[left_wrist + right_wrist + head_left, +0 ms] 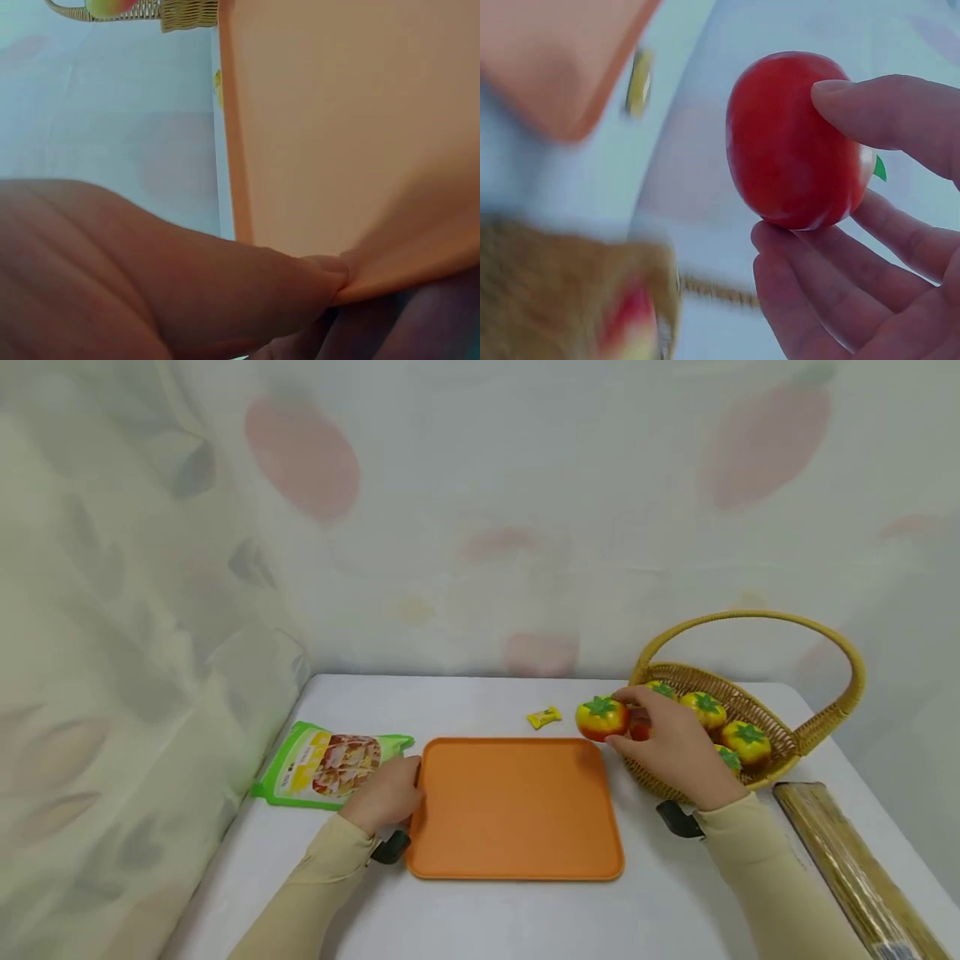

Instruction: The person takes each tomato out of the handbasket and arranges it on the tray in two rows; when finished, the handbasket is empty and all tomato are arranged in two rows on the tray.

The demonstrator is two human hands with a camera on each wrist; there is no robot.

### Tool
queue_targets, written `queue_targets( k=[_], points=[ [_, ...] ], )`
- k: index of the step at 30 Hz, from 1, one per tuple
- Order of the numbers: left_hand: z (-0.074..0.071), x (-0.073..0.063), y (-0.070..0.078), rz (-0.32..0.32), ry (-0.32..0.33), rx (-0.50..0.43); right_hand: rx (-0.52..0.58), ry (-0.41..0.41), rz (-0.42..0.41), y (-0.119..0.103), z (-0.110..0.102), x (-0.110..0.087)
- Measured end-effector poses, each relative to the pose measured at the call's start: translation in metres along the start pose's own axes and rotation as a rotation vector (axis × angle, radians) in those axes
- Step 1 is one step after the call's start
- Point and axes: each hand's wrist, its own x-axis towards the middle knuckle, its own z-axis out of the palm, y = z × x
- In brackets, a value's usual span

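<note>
My right hand [671,743] pinches a red and yellow tomato [602,718] with a green leafy top, between thumb and fingers. The tomato is in the air between the wicker basket [783,768] and the orange tray [517,810]; its red underside faces the camera in the right wrist view. On the tray's left rim, my left hand [386,795] keeps a grip, the thumb [300,281] over the edge and the other fingers beneath it. Several similar tomatoes [746,742] lie in the basket, some partly hidden by my right hand.
A green and white food packet [330,764] lies left of the tray, beside my left hand. Behind the tray is a small yellow wrapped candy [543,717]. A long brown wrapped bundle [851,860] lies at the right, and the basket's tall handle [750,615] arches over it.
</note>
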Motion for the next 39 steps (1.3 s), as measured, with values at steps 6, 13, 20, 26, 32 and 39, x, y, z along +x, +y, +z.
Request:
queue_targets(
  k=[6,13,20,26,32,39],
  points=[
    [-0.001,0.002,0.002,0.012,-0.002,0.014,0.122,-0.045,-0.026,-0.021,0.048,0.01],
    [-0.001,0.001,0.003,-0.015,-0.007,0.026,0.217,-0.105,-0.004,-0.051,0.099,0.018],
    [-0.005,-0.002,0.009,-0.006,0.007,0.044,0.235,-0.133,0.034,-0.079,0.134,0.022],
    [-0.003,-0.003,0.01,-0.004,0.015,0.069,0.21,-0.162,0.046,-0.094,0.156,0.024],
    [-0.001,-0.001,0.012,-0.024,0.011,0.071,0.199,-0.141,0.033,-0.1,0.17,0.022],
    [-0.001,0.001,0.008,-0.01,0.017,0.068,0.189,-0.11,0.007,-0.104,0.179,0.02]
  ],
)
